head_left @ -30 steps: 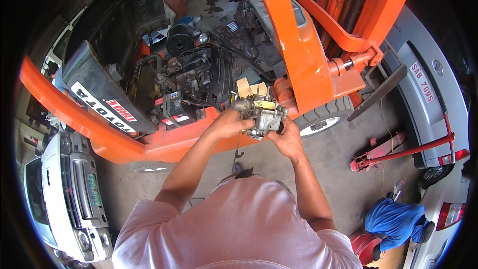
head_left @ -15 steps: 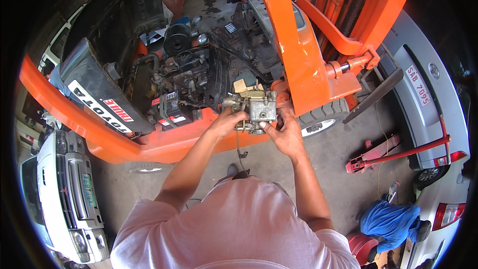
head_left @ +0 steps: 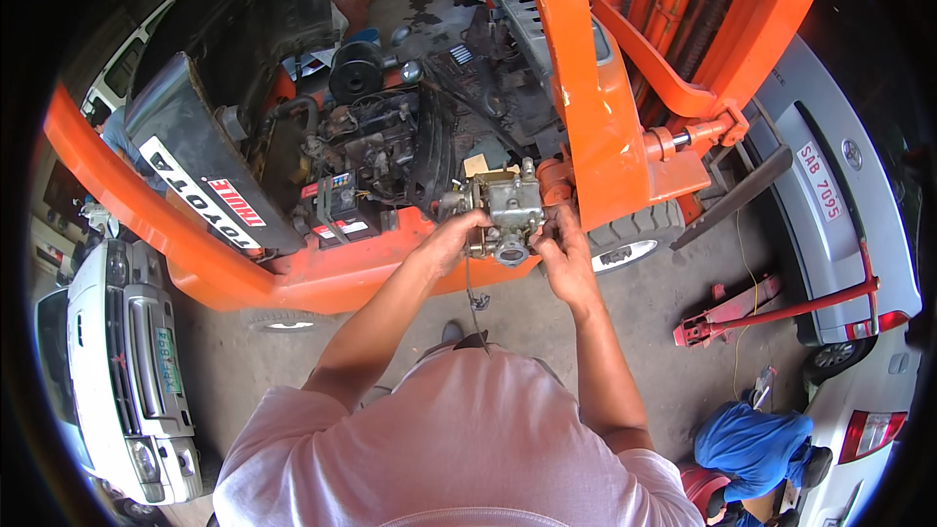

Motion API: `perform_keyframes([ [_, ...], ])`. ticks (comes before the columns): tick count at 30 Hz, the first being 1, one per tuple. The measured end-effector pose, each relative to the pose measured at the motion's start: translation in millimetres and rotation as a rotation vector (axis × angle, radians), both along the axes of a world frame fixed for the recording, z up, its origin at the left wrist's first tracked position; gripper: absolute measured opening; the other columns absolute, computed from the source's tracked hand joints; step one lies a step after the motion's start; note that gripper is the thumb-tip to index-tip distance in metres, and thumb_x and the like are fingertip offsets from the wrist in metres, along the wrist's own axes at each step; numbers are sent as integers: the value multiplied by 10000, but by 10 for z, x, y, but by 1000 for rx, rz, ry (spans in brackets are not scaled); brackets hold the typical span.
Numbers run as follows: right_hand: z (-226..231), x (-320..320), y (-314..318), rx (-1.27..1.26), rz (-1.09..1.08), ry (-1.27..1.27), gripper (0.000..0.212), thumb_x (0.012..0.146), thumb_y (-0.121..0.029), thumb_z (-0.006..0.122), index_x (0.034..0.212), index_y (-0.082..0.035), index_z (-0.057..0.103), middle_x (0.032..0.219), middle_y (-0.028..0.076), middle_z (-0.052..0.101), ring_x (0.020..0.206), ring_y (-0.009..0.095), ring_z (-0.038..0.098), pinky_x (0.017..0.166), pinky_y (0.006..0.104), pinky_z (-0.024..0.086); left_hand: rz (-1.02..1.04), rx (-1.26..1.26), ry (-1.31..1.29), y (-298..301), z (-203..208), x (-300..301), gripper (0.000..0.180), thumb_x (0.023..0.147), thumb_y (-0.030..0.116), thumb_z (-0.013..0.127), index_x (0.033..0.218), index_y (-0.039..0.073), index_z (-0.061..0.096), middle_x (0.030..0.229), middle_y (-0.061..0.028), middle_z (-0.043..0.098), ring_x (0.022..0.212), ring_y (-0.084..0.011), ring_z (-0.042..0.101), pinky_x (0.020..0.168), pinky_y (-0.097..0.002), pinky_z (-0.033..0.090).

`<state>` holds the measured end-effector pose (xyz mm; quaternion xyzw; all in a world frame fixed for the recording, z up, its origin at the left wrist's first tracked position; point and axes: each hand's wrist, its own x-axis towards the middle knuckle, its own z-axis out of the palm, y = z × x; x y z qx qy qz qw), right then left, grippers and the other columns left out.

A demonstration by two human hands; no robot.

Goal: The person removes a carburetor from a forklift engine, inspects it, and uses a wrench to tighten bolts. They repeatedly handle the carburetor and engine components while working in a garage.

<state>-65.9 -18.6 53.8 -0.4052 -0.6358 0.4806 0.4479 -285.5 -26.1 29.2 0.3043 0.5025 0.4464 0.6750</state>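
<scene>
A grey metal carburetor is held up in front of me, over the side of the orange forklift. My left hand grips its left side, the thumb lying along the body. On the other side my right hand has its fingers and thumb closed at the carburetor's right edge. A round open throat on its lower part faces me. From its left side a thin dark wire hangs down to a small connector. Parts of my fingers are hidden behind the casting.
The forklift's engine bay lies open beyond, with a battery near its edge. A red floor jack stands at right. A person in blue crouches behind it. A white vehicle is at left, a silver one at right.
The carburetor has tilted in my hands, so its round lower throat now shows. My right thumb has come off its lower front and sits further right. The head view has shifted slightly.
</scene>
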Motion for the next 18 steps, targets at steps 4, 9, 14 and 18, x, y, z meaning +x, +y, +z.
perform_keyframes([
  [4, -29, -26, 23, 13, 6, 14, 241, 845, -89, 617, 1055, -16, 523, 773, 21, 486, 696, 106, 472, 620, 284, 418, -10, -33, -59, -10, -32, 3, 260, 856, 315, 631, 1020, 114, 655, 913, -14, 657, 794, -133, 614, 677, -316, 469],
  [9, -69, -52, 34, -208, 100, 334, 238, 890, -88, 598, 1103, -39, 504, 845, 23, 508, 753, 106, 524, 676, 264, 480, 12, 47, 35, -30, -42, 1, 308, 844, 294, 629, 1055, 72, 660, 938, -27, 656, 865, -150, 608, 749, -331, 475],
  [14, -19, -56, -19, -200, 129, 339, 255, 893, -76, 611, 1115, -57, 487, 890, 13, 512, 798, 93, 527, 705, 257, 506, 28, 174, 52, -69, -26, 1, 366, 831, 277, 622, 1091, 22, 656, 983, -36, 664, 933, -168, 615, 840, -341, 490],
  [18, 23, -41, -42, -144, 157, 354, 282, 834, -23, 623, 1072, -66, 479, 902, -3, 472, 805, 85, 474, 712, 243, 462, -38, 256, 89, -82, -10, -25, 421, 834, 223, 593, 1196, 11, 626, 1079, -51, 675, 948, -156, 635, 778, -338, 533],
])
